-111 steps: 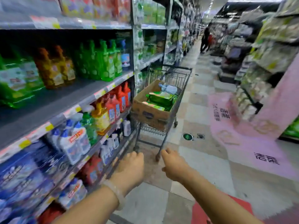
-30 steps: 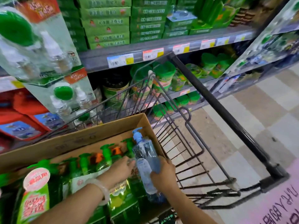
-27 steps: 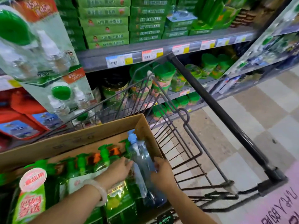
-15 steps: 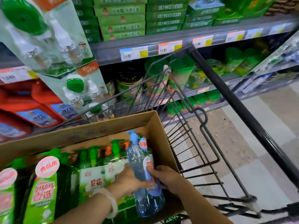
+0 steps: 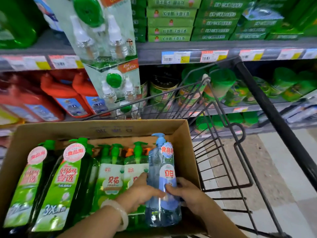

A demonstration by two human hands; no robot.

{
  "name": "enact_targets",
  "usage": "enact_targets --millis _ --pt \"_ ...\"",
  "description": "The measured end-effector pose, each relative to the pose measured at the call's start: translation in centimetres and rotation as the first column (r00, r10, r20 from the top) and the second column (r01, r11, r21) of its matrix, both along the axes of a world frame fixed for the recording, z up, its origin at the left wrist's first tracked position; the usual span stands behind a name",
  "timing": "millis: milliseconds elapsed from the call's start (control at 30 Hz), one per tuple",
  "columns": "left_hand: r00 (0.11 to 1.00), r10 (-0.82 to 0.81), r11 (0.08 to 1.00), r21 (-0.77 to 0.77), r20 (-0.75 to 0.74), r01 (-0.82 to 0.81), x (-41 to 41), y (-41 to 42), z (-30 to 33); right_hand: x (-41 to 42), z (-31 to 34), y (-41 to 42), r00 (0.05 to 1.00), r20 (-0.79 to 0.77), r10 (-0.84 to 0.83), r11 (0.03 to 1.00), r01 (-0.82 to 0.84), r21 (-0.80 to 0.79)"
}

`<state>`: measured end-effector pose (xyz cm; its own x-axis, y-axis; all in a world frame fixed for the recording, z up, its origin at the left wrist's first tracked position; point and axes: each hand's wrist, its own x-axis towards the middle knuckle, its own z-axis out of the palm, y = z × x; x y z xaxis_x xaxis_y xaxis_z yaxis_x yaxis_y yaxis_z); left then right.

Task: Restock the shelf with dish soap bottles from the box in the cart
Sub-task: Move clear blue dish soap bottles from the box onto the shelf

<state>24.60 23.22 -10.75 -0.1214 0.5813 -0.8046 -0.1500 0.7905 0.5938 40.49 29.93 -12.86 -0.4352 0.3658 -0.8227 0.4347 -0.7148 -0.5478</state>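
A clear blue dish soap bottle [image 5: 162,179] with a blue pump stands upright at the right end of the cardboard box [image 5: 106,128] in the cart. My left hand [image 5: 144,191] grips its left side and my right hand [image 5: 187,191] grips its right side around the label. Several green pump bottles [image 5: 111,169] and green refill pouches [image 5: 58,184] lie packed in the box to its left.
The black wire cart [image 5: 228,162] extends to the right, its handle bar [image 5: 267,109] running diagonally. Store shelves stand close behind with red jugs [image 5: 65,95], green boxes [image 5: 171,23], green canisters [image 5: 221,81], and a hanging blister pack [image 5: 106,48]. Tiled floor lies at the right.
Both hands closed around the blue bottle and lifted it more upright in the box. The view moved closer over the box.
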Motion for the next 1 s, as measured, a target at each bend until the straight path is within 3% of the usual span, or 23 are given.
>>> enact_targets --millis 200,367,500,600,767,1000 --pt "0.999 -0.035 0.983 0.181 0.012 0.033 -2.7 -2.9 3.3 -2.6 4.6 -0.3 0.971 -0.179 0.155 0.988 -0.148 0.052" --pt "0.996 -0.038 0.907 0.415 -0.081 0.069 -6.3 -7.3 7.2 -8.6 9.1 -3.0 0.936 -0.144 0.32 0.892 -0.247 0.379" --pt "0.94 0.185 0.814 0.58 -0.288 0.018 -10.2 -12.8 10.5 -15.2 12.7 -7.6 0.887 -0.137 0.44 0.77 -0.295 0.565" --pt "0.881 0.294 0.758 0.652 -0.37 0.021 -14.9 -18.7 13.0 -20.4 15.3 -13.1 0.863 -0.196 0.466 0.741 -0.259 0.62" --pt "0.827 0.435 0.736 0.67 -0.357 -0.098 -23.9 -31.0 16.9 -30.4 19.1 -24.0 0.8 -0.215 0.561 0.62 -0.234 0.749" --pt "0.681 0.637 0.67 0.696 -0.36 -0.259 -34.2 -47.9 20.8 -44.1 22.7 -39.7 0.621 -0.263 0.738 0.501 -0.243 0.831"
